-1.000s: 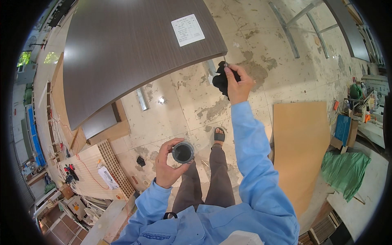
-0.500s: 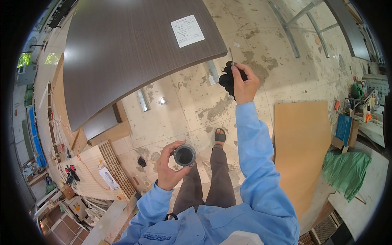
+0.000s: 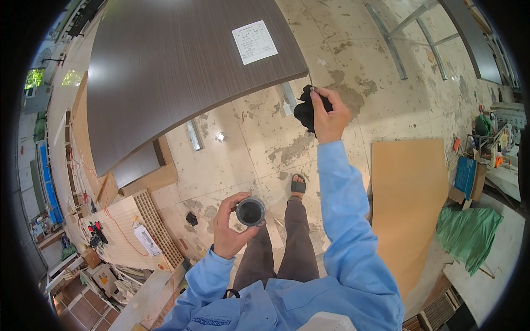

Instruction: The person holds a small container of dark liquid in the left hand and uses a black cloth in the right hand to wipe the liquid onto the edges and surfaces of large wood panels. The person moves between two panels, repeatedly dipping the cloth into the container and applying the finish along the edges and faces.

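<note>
My left hand (image 3: 229, 229) is wrapped round a small grey cup (image 3: 250, 211) with dark contents, held in front of my legs. In my right hand (image 3: 330, 115), reached out forward, a crumpled black cloth (image 3: 305, 115) hangs from the closed fingers. Thumb and fingertips also seem to pinch a thin slender thing that points up beside the panel's near right corner; its kind is too small to make out. The dark brown wood-grain panel (image 3: 182, 66) lies raised above the floor, with a white printed label (image 3: 254, 42) on its top.
A tan board (image 3: 408, 204) lies at my right, near a green sheet (image 3: 469, 237) and a cluttered bench. Metal frame legs (image 3: 386, 41) stand at the far right. Left of me is a pale board with a slotted edge (image 3: 157, 229), tools on it. The tiled floor is stained.
My right hand has shifted slightly down and toward me, with the cloth still in it. The left hand and cup have hardly moved.
</note>
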`<state>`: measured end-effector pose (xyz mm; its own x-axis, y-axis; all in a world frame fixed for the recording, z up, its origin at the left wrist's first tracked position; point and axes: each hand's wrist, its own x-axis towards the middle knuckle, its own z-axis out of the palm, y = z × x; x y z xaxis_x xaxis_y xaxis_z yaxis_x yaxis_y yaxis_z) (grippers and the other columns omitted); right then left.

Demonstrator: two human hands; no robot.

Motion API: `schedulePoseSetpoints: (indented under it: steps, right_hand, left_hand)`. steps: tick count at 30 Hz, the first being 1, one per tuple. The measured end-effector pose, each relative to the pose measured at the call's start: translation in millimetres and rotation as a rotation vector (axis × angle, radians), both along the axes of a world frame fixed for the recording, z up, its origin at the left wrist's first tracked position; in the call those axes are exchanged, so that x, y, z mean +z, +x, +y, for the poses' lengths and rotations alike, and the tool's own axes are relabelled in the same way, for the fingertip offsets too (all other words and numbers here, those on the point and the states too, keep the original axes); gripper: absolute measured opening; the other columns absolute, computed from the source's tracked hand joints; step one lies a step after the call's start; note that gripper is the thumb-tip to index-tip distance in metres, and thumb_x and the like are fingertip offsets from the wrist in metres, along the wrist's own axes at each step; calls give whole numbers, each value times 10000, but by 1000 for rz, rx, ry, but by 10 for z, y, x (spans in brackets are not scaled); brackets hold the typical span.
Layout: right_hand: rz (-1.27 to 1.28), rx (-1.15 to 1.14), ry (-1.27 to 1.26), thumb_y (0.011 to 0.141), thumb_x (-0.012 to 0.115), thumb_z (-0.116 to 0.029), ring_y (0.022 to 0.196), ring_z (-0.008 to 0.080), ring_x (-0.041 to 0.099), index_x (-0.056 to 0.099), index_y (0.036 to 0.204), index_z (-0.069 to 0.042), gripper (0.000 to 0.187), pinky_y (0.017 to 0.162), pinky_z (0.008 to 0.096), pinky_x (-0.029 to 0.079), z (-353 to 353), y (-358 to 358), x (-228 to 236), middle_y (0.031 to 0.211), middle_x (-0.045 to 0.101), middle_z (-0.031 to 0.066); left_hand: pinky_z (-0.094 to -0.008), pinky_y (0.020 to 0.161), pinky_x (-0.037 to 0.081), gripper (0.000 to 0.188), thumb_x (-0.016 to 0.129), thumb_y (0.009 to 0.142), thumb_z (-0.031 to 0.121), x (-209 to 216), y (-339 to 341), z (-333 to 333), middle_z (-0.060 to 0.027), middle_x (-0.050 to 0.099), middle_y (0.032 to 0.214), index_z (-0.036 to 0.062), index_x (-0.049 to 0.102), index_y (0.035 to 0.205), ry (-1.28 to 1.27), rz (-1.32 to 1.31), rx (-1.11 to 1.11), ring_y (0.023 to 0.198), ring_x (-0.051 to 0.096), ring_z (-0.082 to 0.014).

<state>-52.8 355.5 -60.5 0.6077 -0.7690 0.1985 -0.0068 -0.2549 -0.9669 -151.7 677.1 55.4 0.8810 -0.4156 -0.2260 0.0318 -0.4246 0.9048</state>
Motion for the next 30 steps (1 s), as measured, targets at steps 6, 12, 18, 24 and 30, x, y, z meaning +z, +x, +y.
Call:
schedulePoseSetpoints:
  steps: [6,12,18,24,30]
  right_hand:
    - [-21,7,2,920,791,-59,911,237,740,782,1024,-19,112,845,327,554,184,37,13,991,773,112]
    - [-39,148,-129,955,784,-74,917,206,721,784,1058,-18,117,838,311,543,355,63,50,996,762,102]
    - [-31,80,-93,923,783,-45,891,272,734,779,1026,-36,104,824,348,558,508,103,59,979,760,127]
    - [-104,81,-200,924,782,-41,869,264,727,781,1018,-38,95,804,354,555,641,115,74,960,754,119]
    - [-53,183,-158,927,781,-44,853,283,724,770,1012,-32,86,790,361,555,856,160,106,940,745,127]
  left_hand:
    - [-381,1026,535,667,905,738,86,-19,-15,22,-136,682,1362,36,623,1341,-16,-3,-4,1219,676,-246]
    - [-380,1032,532,668,896,738,75,-44,-42,70,-137,678,1362,36,627,1349,-13,10,7,1218,676,-252]
    - [-379,1024,538,669,894,732,68,-64,-60,134,-145,668,1370,34,633,1348,-11,15,29,1205,680,-248]
    - [-381,1033,537,657,884,725,54,-74,-90,202,-150,669,1363,24,631,1332,-32,38,67,1194,680,-243]
    - [-380,1044,535,666,857,713,34,-128,-86,284,-156,670,1364,20,621,1336,-48,65,84,1203,678,-246]
